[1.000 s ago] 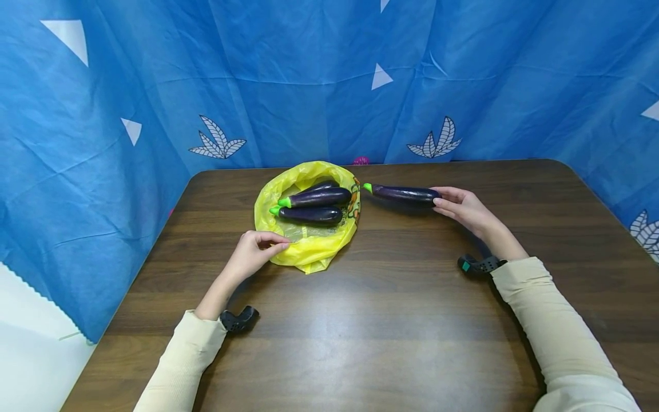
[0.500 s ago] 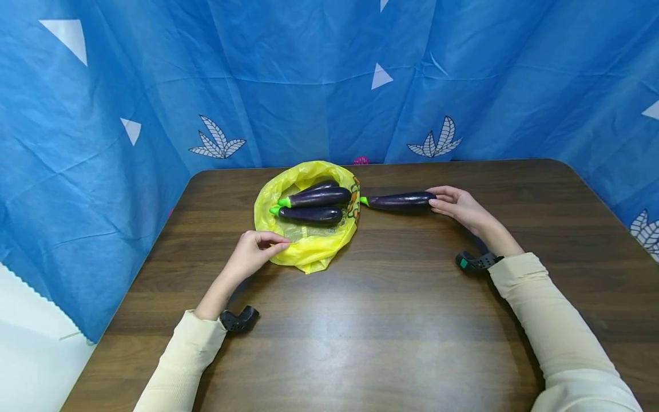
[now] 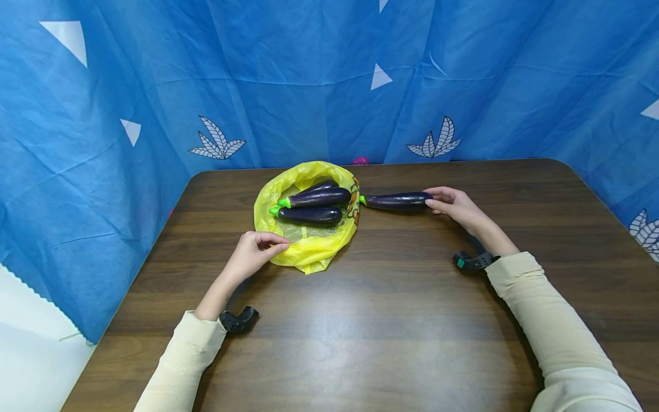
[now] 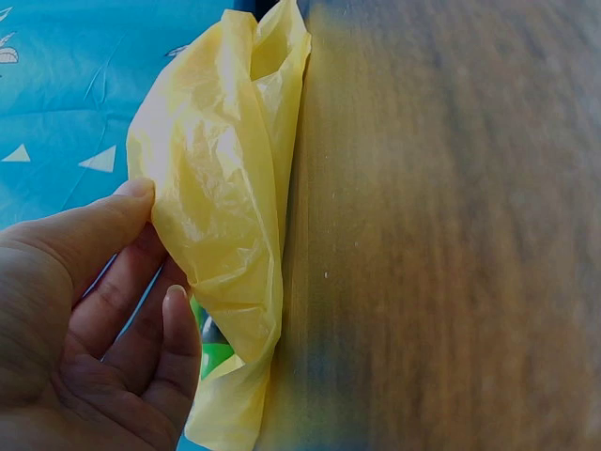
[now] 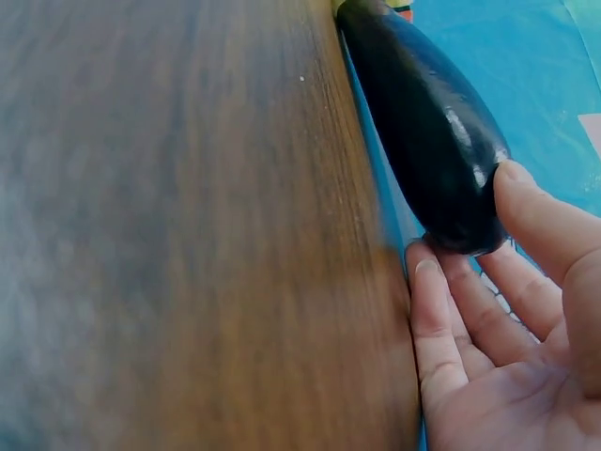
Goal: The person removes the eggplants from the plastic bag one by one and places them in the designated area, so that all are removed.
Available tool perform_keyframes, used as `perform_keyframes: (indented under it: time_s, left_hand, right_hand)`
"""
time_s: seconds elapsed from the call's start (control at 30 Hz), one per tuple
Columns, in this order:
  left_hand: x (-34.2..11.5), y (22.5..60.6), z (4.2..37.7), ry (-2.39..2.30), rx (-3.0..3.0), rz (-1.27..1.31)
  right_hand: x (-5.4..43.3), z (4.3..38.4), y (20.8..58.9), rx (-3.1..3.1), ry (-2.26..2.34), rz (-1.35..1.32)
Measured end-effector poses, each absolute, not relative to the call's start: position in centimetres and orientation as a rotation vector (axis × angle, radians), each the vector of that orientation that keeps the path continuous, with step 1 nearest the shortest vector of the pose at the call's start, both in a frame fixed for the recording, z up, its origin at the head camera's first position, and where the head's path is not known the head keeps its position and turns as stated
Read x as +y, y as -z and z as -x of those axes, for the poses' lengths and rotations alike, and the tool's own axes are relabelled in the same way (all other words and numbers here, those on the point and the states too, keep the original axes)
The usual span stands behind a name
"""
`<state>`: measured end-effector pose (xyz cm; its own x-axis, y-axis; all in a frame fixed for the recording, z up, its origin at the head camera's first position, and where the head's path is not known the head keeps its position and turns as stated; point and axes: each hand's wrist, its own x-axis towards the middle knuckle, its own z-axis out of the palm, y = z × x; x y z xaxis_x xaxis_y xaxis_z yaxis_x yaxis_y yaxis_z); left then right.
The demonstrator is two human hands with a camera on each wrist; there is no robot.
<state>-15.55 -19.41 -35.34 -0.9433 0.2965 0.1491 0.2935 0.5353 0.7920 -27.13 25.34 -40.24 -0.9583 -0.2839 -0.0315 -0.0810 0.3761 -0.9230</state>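
Note:
A yellow plastic bag (image 3: 314, 252) stands with its mouth wide on the table, several dark purple eggplants (image 3: 311, 215) with green stems lying inside. My left hand (image 3: 252, 252) pinches the bag's near-left rim between thumb and fingers; the left wrist view shows the thumb on the yellow film (image 4: 211, 188). To the right of the bag, another eggplant (image 3: 396, 201) points its green stem at the bag's right rim. My right hand (image 3: 453, 207) grips its thick end, thumb on one side and fingers on the other, as the right wrist view shows on the eggplant (image 5: 432, 132).
The brown wooden table (image 3: 329, 343) reaches toward me and to both sides. Behind it hangs a blue patterned curtain (image 3: 319, 103). Black straps sit on both wrists, with the right strap (image 3: 473, 261) close to the tabletop.
The right hand has moved the eggplant slightly left and toward me, its stem now at the bag's rim. The left hand and the bag have stayed in place.

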Motion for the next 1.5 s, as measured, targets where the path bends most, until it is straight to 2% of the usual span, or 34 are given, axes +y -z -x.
perform_keyframes:
  time_s: [1.5]
  left_hand:
    - [-19.37,35.34,15.45,-1.429,2.739,-0.532]
  right_hand:
    - [24.84,27.76,40.04,2.616,1.477,0.319]
